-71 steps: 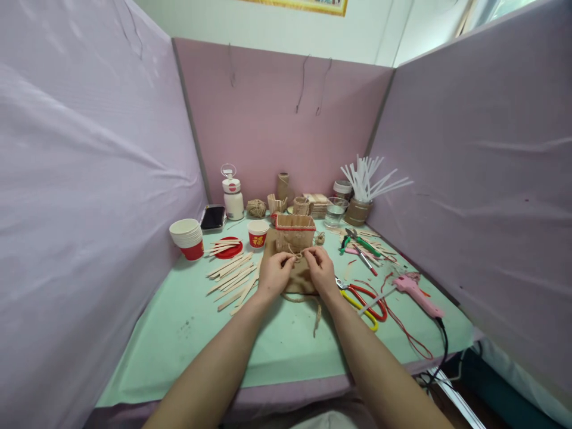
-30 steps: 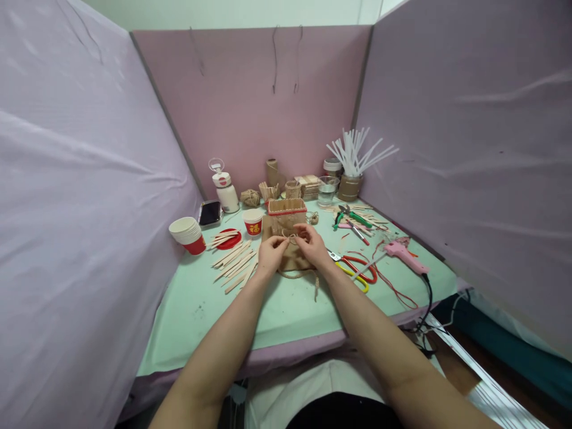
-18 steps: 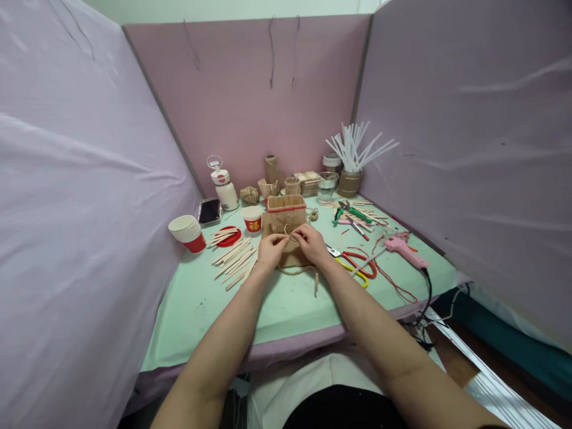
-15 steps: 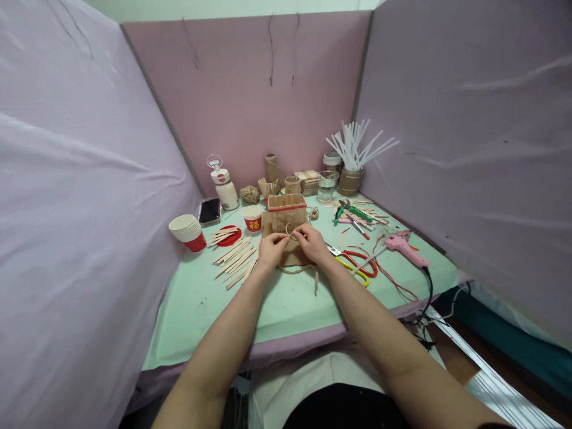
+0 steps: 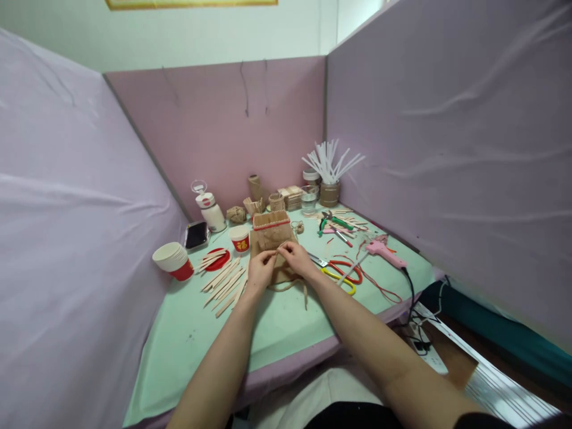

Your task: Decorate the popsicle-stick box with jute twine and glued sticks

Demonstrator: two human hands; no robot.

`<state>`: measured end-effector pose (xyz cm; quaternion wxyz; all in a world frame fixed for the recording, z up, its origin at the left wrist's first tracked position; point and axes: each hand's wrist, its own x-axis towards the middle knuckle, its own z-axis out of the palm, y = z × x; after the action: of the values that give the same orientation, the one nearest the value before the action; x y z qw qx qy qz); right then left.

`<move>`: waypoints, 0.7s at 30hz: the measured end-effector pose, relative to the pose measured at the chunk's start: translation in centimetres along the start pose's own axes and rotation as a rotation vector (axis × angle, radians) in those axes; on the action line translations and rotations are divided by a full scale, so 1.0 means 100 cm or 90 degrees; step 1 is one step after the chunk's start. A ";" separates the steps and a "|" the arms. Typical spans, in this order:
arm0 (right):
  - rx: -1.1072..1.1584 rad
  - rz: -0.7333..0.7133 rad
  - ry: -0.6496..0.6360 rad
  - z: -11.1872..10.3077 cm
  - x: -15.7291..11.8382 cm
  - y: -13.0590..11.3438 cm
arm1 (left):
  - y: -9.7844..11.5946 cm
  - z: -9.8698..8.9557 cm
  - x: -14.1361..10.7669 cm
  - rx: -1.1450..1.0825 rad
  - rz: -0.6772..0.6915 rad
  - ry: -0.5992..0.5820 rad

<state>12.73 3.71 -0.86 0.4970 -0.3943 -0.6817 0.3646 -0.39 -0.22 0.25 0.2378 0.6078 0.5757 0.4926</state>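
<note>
My left hand (image 5: 261, 271) and my right hand (image 5: 294, 258) meet just in front of a small wooden-stick box (image 5: 272, 231) with a red-edged rim. Both hands pinch a piece of jute twine between thumb and forefinger. A length of that twine (image 5: 288, 287) trails on the table below my hands. Under the hands and the box lies a brown board (image 5: 282, 274). The fingertips cover most of the pinched twine. To the right of my right hand lie scissors (image 5: 338, 271) with red and yellow handles.
Loose wooden sticks (image 5: 224, 287), a red lid (image 5: 217, 260), a paper cup (image 5: 240, 239) and stacked cups (image 5: 173, 260) stand left. A pink glue gun (image 5: 385, 254), green-handled pliers (image 5: 336, 221) and red cord lie right. Behind are a bottle (image 5: 210, 212), twine balls and a jar of white sticks (image 5: 329, 193).
The camera view has tilted up and turned right, so everything sits lower and further left. The small twine loop above my fingertips no longer shows; both hands stay pinched together at the box.
</note>
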 end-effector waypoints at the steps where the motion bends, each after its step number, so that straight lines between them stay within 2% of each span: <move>1: -0.002 -0.007 0.004 0.001 0.001 0.001 | -0.001 0.000 0.000 0.010 0.008 -0.005; 6: -0.014 -0.025 0.020 0.004 0.002 0.001 | -0.002 -0.001 0.002 0.057 -0.006 0.001; 13: -0.037 -0.021 0.009 0.004 0.002 -0.002 | -0.005 -0.003 0.004 0.047 0.016 -0.002; 21: -0.058 -0.062 0.014 0.004 0.001 -0.001 | -0.008 -0.003 0.006 0.052 0.007 0.009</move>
<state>12.34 3.76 -0.82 0.5032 -0.3867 -0.7103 0.3045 -1.07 0.41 -0.16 0.2062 0.6166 0.5937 0.4741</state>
